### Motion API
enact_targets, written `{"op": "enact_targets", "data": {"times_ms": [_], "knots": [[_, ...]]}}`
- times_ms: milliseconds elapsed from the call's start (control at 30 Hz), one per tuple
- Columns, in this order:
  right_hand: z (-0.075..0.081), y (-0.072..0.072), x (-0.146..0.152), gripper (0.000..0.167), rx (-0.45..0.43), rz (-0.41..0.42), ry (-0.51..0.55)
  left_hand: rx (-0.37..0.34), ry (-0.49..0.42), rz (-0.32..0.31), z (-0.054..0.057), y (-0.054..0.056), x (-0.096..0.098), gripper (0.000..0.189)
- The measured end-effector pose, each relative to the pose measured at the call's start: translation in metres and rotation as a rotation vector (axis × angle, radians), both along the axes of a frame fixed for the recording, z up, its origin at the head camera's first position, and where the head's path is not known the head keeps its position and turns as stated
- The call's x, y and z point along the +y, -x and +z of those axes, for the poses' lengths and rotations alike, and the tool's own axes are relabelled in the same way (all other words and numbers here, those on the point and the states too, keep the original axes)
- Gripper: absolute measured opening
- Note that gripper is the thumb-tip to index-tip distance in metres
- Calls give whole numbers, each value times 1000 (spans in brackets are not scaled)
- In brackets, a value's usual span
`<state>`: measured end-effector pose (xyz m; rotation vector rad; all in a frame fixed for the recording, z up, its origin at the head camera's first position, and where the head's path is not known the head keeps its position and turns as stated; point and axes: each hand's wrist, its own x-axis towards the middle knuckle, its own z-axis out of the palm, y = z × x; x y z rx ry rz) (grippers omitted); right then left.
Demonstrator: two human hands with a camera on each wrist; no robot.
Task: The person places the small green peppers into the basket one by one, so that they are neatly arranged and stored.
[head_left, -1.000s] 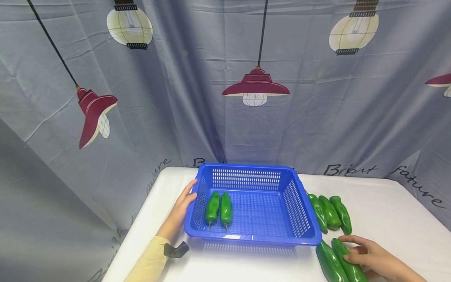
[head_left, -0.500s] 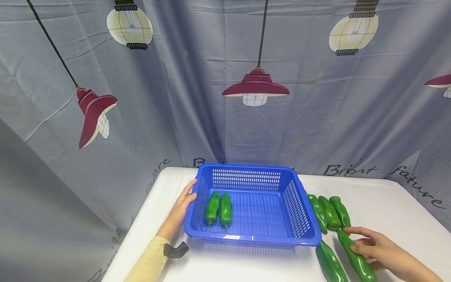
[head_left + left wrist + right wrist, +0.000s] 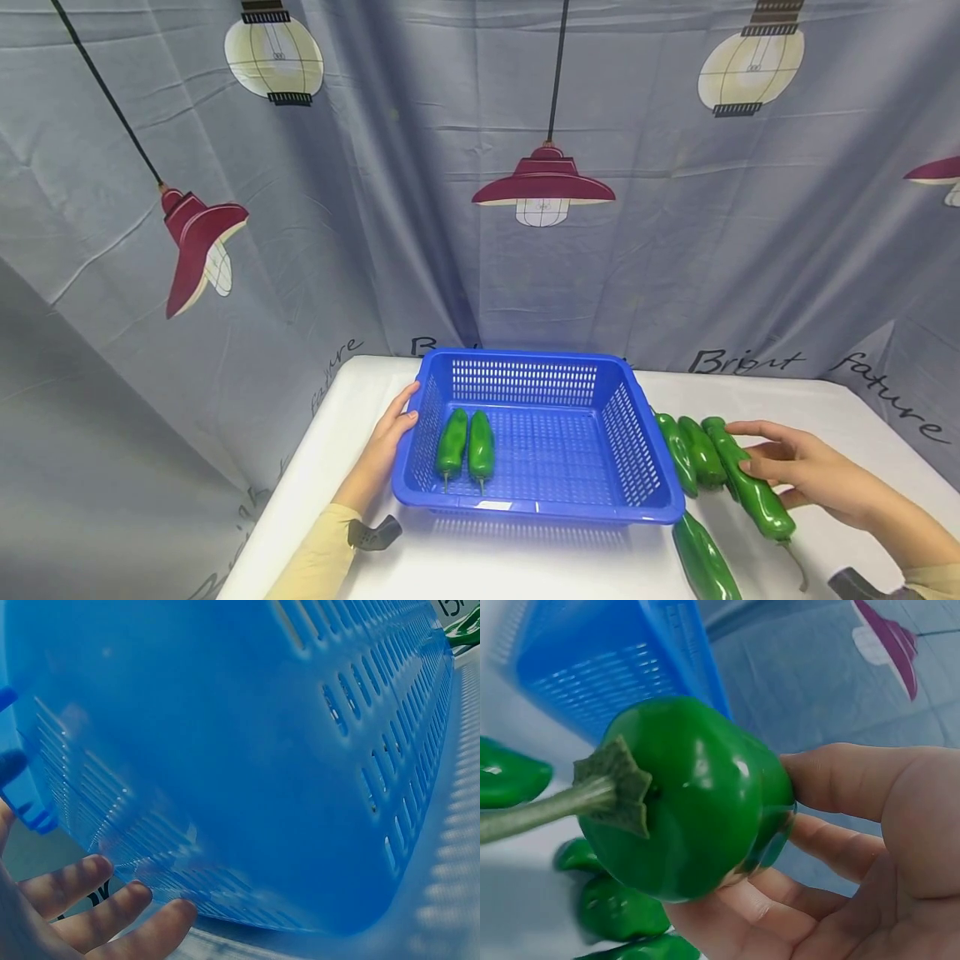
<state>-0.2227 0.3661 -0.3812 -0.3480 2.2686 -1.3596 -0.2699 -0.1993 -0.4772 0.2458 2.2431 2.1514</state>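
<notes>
My right hand [image 3: 810, 471] grips a long green pepper [image 3: 757, 492] between thumb and fingers. The pepper's stem points down toward me, and it overlaps another green pepper behind it in the head view. Up close in the right wrist view, the pepper's stem end [image 3: 682, 795] faces the camera. My left hand [image 3: 386, 433] rests at the left rim of a blue plastic basket [image 3: 540, 508]. In the left wrist view, the left fingers [image 3: 135, 907] lie extended along the basket's outer wall. Inside the basket, two green peppers [image 3: 481, 446] lie side by side at the left.
Two more green peppers [image 3: 701, 454] lie on the white table [image 3: 817, 408] right of the basket, beside the held one. Another pepper [image 3: 705, 558] lies nearer to me, by the basket's front right corner. A grey curtain [image 3: 420, 250] hangs behind the table.
My right hand has lifted the pepper away from the one beside it and carried it forward, up to the back row of peppers. The left hand and basket stay put.
</notes>
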Motion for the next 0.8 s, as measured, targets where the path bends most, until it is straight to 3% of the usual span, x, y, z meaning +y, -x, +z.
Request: {"op": "enact_targets", "data": {"times_ms": [467,800], "knots": [[31,25,-32,44,107,-111,-68,-4,-2,7,1,-2,0,57],[47,40,-65,66,112,-137,-76,1,-1,3,2,-1,1,57]]}}
